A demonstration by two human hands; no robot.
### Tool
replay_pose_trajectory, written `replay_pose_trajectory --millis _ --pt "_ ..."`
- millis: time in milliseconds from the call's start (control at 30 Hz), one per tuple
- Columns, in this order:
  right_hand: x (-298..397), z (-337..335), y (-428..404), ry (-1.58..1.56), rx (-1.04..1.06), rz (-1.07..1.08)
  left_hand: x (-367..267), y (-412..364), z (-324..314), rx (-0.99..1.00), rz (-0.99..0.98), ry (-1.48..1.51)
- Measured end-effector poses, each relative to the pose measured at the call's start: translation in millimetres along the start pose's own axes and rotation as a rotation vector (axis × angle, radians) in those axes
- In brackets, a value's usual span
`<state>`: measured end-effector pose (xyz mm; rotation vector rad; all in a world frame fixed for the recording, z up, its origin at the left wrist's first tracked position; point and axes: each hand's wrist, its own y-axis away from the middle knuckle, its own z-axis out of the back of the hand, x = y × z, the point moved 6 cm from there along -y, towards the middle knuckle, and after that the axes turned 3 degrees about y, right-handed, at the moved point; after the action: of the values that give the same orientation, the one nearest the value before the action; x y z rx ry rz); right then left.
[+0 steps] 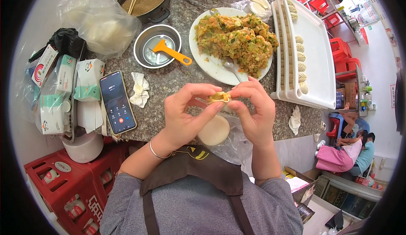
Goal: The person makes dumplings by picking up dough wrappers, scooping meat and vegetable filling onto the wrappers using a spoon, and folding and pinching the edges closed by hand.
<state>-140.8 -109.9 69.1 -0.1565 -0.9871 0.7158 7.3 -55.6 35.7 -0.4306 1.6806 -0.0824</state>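
Note:
Between my left hand (193, 111) and my right hand (253, 108) is a partly folded dumpling (219, 97), its filling showing at the top. Fingertips and thumbs of both hands pinch its wrapper. Just below lies a stack of round dough wrappers (215, 130) on clear plastic at the table's near edge. Beyond my hands, a white oval plate (207, 67) carries a heap of chopped filling (234, 39) with a metal spoon (231, 66) resting in it. To the right, stacked white trays (317, 57) hold rows of pleated dumplings (300, 66).
A steel bowl (139, 54) with an orange-handled brush (168, 50) stands left of the plate. A phone (118, 103), crumpled tissues (139, 90) and tissue packs (88, 79) lie further left. A dark pan (165, 3) holds chopsticks. Several people are at the right, away from the table.

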Motion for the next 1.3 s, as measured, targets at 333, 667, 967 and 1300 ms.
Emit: replay_pose_trajectory --millis 333,667,967,1300 --pt "-6 -8 6 -0.071 -0.176 0.035 -14 -2 -1 0.032 -0.314 -0.324" --pt "-11 -1 -7 -0.218 -0.001 -0.055 5 1 -2 0.108 -0.099 0.091" --pt "-1 0 -3 -0.008 -0.024 0.023 4 1 1 0.036 -0.073 0.032" --pt "-6 -7 3 -0.088 -0.119 0.023 -9 -2 -2 0.081 -0.344 -0.326"
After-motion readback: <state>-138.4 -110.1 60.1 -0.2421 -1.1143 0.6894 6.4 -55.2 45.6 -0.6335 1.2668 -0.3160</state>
